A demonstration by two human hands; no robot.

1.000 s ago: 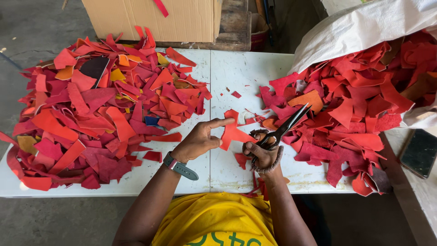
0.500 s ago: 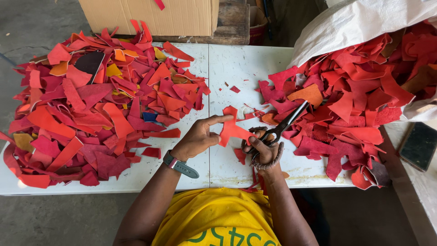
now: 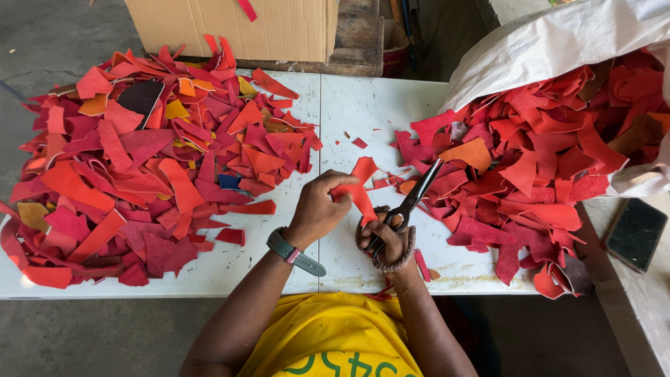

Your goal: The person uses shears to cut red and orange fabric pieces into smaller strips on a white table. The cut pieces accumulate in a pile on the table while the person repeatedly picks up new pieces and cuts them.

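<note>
Red scrap (image 3: 361, 195): pinched in left hand (image 3: 317, 209), fingers clamped on its upper edge, held above the worktop (image 3: 363, 105) near the front edge, at the middle. Scissors (image 3: 408, 202): black, in right hand (image 3: 385, 241), fingers closed through the handles, blades beside the scrap. Left pile (image 3: 146, 153): red and orange offcuts, covering the left end. Right pile (image 3: 551, 160): red offcuts spilling from a white sack (image 3: 558, 49) at the right end. Phone (image 3: 635, 234): dark, on a bench beyond the right edge.

A red scrap (image 3: 360, 190) (irregular, flat) meets black scissors (image 3: 408, 204), blades angled up-right, above the white table (image 3: 363, 105).
</note>
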